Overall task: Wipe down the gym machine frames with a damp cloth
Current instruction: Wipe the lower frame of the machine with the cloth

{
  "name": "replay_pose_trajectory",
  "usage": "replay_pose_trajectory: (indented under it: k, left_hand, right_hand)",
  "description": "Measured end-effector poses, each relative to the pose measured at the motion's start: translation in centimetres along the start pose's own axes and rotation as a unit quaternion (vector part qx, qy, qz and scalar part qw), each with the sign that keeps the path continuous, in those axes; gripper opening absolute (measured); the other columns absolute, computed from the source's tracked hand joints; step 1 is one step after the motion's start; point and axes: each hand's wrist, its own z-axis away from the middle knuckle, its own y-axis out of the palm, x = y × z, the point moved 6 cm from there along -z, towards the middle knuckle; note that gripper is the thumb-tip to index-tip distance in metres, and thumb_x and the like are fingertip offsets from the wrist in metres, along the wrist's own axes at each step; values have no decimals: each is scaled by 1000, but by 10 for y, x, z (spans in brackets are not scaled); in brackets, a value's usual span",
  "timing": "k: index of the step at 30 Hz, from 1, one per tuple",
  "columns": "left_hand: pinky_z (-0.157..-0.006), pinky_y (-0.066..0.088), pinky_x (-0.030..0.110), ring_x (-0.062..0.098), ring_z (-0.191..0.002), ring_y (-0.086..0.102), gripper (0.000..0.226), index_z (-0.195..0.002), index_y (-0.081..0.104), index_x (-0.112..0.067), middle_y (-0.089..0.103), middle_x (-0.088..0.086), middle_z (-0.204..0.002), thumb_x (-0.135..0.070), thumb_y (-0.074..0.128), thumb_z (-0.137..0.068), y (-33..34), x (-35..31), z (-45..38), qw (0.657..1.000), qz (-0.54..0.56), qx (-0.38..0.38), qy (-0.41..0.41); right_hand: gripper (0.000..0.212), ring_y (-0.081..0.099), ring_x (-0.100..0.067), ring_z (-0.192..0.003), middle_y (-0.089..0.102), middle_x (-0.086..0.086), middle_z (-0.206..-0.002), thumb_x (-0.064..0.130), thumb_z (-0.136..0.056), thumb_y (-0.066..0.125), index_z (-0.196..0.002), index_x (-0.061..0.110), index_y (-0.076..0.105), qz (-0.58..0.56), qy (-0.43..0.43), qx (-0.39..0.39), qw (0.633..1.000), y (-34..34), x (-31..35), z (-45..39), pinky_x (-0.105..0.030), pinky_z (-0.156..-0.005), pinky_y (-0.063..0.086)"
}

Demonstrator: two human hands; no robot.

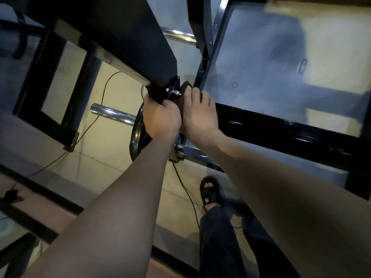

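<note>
1. Left hand (161,117) was curled round a black frame bar (158,91) near a bolted bracket (173,89).
2. Right hand (198,115) lay just beside it, fingers bent over a dark cloth (181,97) (mostly hidden), pressed against the glossy black frame (281,129).
3. A chrome tube (112,114) stuck out at left; a sandalled foot (210,194) stood on the near floor.
</note>
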Motion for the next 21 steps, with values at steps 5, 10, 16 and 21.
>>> replay_pose_trajectory:
  k: [5, 10, 16, 21]
  left_hand:
    - [-72, 38, 12, 5, -95, 55, 46, -133, 57, -22, 56, -20, -98, 3, 43, -97, 2, 3, 1, 1000, 5, -12, -18]
    - [-96, 49, 26, 5, -100, 57, 44, -119, 56, -31, 58, -22, -93, 5, 44, -97, 0, 3, 4, 999, 22, -12, -31]
    - [-102, 51, 34, 10, -119, 60, 57, -137, 52, -34, 63, -15, -125, 3, 49, -94, 4, 5, 5, 999, 40, 6, -12]
    - [-108, 48, 39, 23, -137, 50, 75, -156, 32, -32, 44, -3, -151, 3, 51, -92, 18, 14, 19, 995, 57, -36, -76]
  right_hand:
    - [105, 36, -36, -142, 37, -16, -155, 48, -84, 77, -160, 4, 19, 0, 17, -2, 1000, -16, -80, 54, -47, -122, 27]
    - [109, 30, -39, -144, 32, -19, -155, 51, -86, 76, -159, 0, 14, 26, 66, 39, 997, -18, -93, 66, -47, -126, 20]
    - [93, 30, -40, -146, 34, -21, -153, 28, -91, 70, -159, -2, 14, -5, 4, 17, 1000, -4, -6, 5, -48, -128, 17]
    - [96, 29, -35, -149, 33, -16, -159, 30, -91, 75, -161, 1, 17, 16, -29, -19, 999, -2, -45, 30, -44, -129, 17]
